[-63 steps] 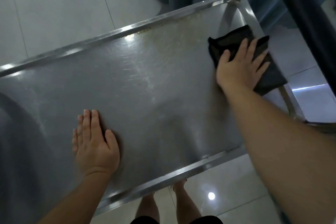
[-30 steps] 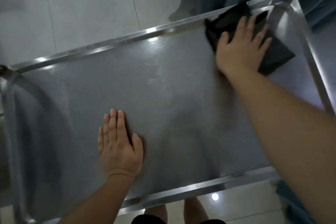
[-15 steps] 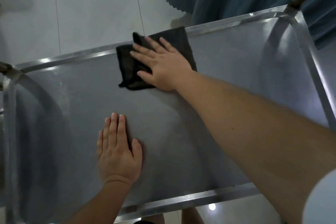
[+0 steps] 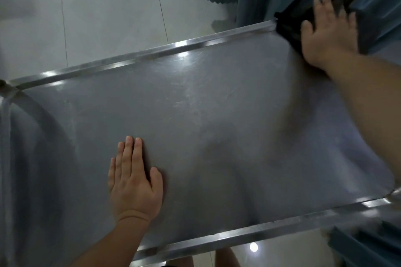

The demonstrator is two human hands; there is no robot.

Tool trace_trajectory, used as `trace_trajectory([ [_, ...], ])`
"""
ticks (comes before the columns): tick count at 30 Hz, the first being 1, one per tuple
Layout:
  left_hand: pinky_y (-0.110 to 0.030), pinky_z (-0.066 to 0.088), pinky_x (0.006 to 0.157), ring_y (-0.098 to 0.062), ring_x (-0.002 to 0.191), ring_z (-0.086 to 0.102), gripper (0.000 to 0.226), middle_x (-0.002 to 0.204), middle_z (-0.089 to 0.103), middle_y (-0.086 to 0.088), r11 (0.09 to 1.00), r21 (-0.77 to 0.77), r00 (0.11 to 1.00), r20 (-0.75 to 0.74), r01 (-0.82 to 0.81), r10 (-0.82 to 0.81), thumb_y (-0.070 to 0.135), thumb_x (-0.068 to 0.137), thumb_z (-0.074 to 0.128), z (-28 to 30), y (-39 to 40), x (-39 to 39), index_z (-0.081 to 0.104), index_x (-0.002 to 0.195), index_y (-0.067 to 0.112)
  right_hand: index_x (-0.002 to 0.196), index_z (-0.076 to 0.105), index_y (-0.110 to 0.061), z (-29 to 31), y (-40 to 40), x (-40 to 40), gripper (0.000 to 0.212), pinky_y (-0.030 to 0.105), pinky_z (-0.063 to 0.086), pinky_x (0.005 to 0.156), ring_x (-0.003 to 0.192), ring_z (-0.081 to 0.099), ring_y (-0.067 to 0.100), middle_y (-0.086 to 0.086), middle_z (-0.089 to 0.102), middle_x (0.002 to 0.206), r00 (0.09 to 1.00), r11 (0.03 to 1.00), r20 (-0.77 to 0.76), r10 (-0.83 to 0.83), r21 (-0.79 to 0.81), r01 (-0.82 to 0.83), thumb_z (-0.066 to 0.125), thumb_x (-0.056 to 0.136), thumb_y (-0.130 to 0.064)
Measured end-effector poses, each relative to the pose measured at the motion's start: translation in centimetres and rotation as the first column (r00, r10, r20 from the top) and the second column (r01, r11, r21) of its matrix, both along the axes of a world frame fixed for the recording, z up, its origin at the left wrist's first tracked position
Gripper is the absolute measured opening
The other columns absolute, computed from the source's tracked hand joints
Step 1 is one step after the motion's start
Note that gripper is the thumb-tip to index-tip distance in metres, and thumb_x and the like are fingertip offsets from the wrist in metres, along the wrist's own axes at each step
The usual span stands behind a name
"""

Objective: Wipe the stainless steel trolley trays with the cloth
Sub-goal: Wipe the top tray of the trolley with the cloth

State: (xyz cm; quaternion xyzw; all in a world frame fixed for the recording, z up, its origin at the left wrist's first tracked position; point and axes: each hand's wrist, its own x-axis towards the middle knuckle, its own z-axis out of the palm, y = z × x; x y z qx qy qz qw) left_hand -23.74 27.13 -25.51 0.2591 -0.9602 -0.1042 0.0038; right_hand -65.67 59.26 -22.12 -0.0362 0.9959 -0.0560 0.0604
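Cloth: we see the dark soft folded cloth (image 4: 288, 26) at the far right corner of the stainless steel trolley tray (image 4: 206, 115)
Right hand (image 4: 329, 34): fingers straight, pressing the cloth
Left hand (image 4: 134, 182): released, flat on the tray
Handling: we judge the cloth limp and light, best pressed flat under the palm

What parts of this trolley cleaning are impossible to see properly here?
- Cloth: mostly hidden under the right hand, and motion-blurred.
- Tray: far right corner covered by that hand; left end blurred.
- Lower trays: hidden beneath the top one.
- Left hand: its palm contact is hidden.
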Motion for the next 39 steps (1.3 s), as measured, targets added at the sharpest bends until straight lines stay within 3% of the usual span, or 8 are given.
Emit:
trace_trajectory([
  [11, -0.045, 0.008, 0.132, -0.022, 0.163, 0.012, 0.077, 0.175, 0.02, -0.005, 1.0, 0.019, 1.0, 0.029, -0.005, 0.004, 0.042, 0.095, 0.036, 0.7, 0.3, -0.2, 0.025, 0.167, 0.016, 0.165, 0.009, -0.027, -0.3, 7.6, 7.7, 0.073, 0.054, 0.011, 0.127, 0.159, 0.005, 0.029, -0.008, 0.008, 0.173, 1.0, 1.0, 0.006, -0.009, 0.0, 0.009, 0.016, 0.103, -0.064],
  [17, -0.045, 0.009, 0.132, -0.024, 0.162, 0.015, 0.078, 0.175, 0.022, -0.006, 1.0, 0.028, 1.0, 0.0, -0.008, 0.008, 0.042, 0.094, 0.036, 0.9, 0.5, -0.3, 0.027, 0.166, 0.016, 0.165, 0.008, -0.028, -0.5, 11.3, 18.7, 0.069, 0.051, 0.004, 0.128, 0.158, 0.009, 0.032, -0.002, 0.013, 0.173, 0.998, 0.998, 0.034, -0.062, -0.026, 0.063, 0.017, 0.105, -0.061],
  [24, -0.047, 0.008, 0.131, -0.028, 0.162, 0.016, 0.077, 0.174, 0.022, -0.009, 0.999, 0.036, 1.0, -0.012, 0.008, -0.007, 0.041, 0.093, 0.035, 1.2, 0.7, -0.3, 0.028, 0.166, 0.013, 0.165, -0.004, -0.037, -0.3, 15.7, 30.2, 0.069, 0.049, 0.004, 0.128, 0.159, 0.007, 0.025, -0.008, 0.003, 0.174, 0.987, 0.995, 0.133, -0.096, -0.001, 0.097, 0.013, 0.105, -0.067],
  [29, -0.047, 0.007, 0.132, -0.027, 0.162, 0.014, 0.077, 0.175, 0.021, -0.009, 0.999, 0.033, 1.0, -0.023, 0.009, -0.008, 0.041, 0.094, 0.033, 1.0, 0.7, -0.2, 0.027, 0.166, 0.013, 0.166, -0.002, -0.034, 0.2, 15.0, 35.5, 0.071, 0.047, 0.007, 0.129, 0.159, 0.012, 0.025, -0.012, -0.004, 0.173, 0.976, 1.0, 0.218, 0.01, 0.002, -0.011, 0.013, 0.104, -0.065],
  [34, -0.047, 0.008, 0.131, -0.027, 0.162, 0.014, 0.078, 0.175, 0.021, -0.009, 1.0, 0.007, 1.0, -0.017, 0.021, -0.021, 0.041, 0.095, 0.034, 0.4, 0.2, 0.0, 0.024, 0.167, 0.013, 0.164, -0.009, -0.037, 0.1, 12.8, 34.5, 0.071, 0.047, 0.0, 0.129, 0.159, -0.014, 0.016, -0.018, -0.015, 0.171, 0.952, 0.985, 0.259, 0.163, 0.014, -0.172, 0.01, 0.103, -0.068],
  [39, -0.048, 0.009, 0.131, -0.028, 0.162, 0.015, 0.079, 0.175, 0.02, -0.01, 0.999, -0.007, 1.0, 0.001, 0.031, -0.031, 0.042, 0.095, 0.034, 0.2, 0.0, 0.0, 0.023, 0.167, 0.013, 0.166, 0.006, -0.037, -0.3, 10.7, 25.4, 0.072, 0.048, 0.002, 0.129, 0.16, 0.003, 0.022, -0.015, 0.001, 0.173, 0.93, 0.945, 0.194, 0.313, 0.03, -0.324, 0.013, 0.102, -0.069],
])
